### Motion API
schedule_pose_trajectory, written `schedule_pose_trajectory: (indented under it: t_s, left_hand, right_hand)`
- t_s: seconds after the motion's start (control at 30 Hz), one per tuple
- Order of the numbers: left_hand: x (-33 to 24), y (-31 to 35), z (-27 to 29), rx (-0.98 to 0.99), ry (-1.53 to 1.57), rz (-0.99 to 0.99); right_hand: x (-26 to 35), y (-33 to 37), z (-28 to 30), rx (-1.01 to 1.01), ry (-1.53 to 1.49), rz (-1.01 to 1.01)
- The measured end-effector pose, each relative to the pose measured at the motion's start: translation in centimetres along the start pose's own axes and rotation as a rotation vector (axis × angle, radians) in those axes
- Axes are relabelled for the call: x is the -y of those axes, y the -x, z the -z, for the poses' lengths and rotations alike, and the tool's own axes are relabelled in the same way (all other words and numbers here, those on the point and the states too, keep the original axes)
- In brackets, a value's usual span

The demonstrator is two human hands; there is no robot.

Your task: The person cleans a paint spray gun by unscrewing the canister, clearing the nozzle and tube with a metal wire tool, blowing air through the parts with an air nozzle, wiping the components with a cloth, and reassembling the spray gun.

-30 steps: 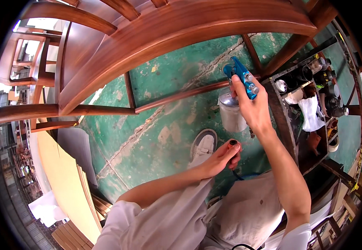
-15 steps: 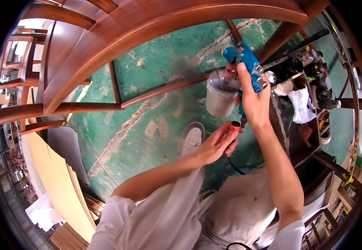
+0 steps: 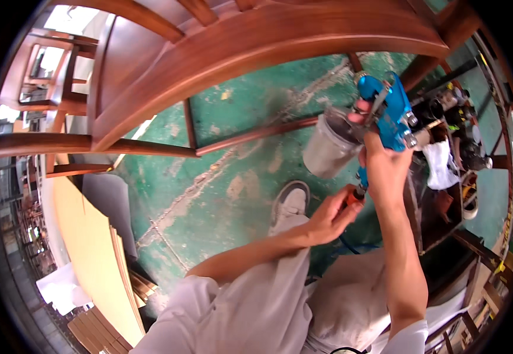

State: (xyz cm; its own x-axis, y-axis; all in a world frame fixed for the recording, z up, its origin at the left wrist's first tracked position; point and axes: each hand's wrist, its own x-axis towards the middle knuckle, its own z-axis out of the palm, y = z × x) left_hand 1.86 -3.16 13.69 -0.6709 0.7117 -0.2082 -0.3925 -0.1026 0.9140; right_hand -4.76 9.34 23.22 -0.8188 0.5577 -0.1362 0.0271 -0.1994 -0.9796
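My right hand (image 3: 384, 171) is wrapped round the handle of a blue spray gun (image 3: 397, 118). A pale metal paint cup (image 3: 330, 148) hangs at the gun's left side, slightly tilted. Just below the handle, my left hand (image 3: 330, 219) grips an orange-red hose coupling (image 3: 353, 197) between thumb and fingers. Its dark end meets the fitting at the bottom of the gun; whether it is locked on cannot be seen. A dark blue hose (image 3: 356, 246) shows below my left hand.
A glossy reddish-brown wooden chair frame (image 3: 256, 62) arches across the top. At the right, a dark rack (image 3: 424, 227) holds bottles and a white glove (image 3: 442, 167). Thin wooden boards (image 3: 91, 236) lean at the left. The green floor (image 3: 221, 200) has cracks and worn patches.
My left hand has brought the coupling up against the gun's fitting, from slightly apart. The gun has tilted. The whole view has shifted, so the chair sits lower and further right.
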Motion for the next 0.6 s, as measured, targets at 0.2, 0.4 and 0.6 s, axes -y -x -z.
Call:
schedule_pose_trajectory:
  t_s: [0.2, 0.4, 0.6]
  left_hand:
    - [-1.4, 1.9, 1.1, -0.096, -0.088, -0.118]
    - [-1.9, 2.4, 1.8, -0.157, 0.075, -0.094]
    - [-0.8, 2.3, 3.8, 0.0, 0.075, 0.118]
  right_hand:
    - [-0.1, 1.0, -2.1, 0.027, -0.024, 0.009]
    - [-0.3, 1.6, -4.7, 0.091, 0.0, 0.017]
    - [-4.6, 1.4, -3.9, 0.141, -0.053, 0.026]
